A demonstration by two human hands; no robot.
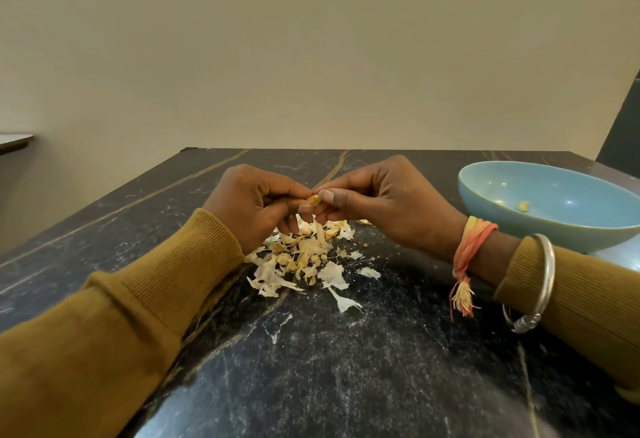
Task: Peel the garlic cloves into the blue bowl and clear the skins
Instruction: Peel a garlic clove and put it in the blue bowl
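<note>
My left hand and my right hand meet above the table, both pinching one small yellowish garlic clove between fingertips and thumbs. A strip of papery skin hangs down from the clove. Directly beneath lies a heap of white garlic skins mixed with several small cloves, spreading toward me. The blue bowl stands at the right, beyond my right wrist, with a couple of peeled pieces inside it.
The dark marbled table runs to a far edge near the beige wall. A loose skin scrap lies nearer me. My right wrist carries a thread band and a metal bangle close to the bowl.
</note>
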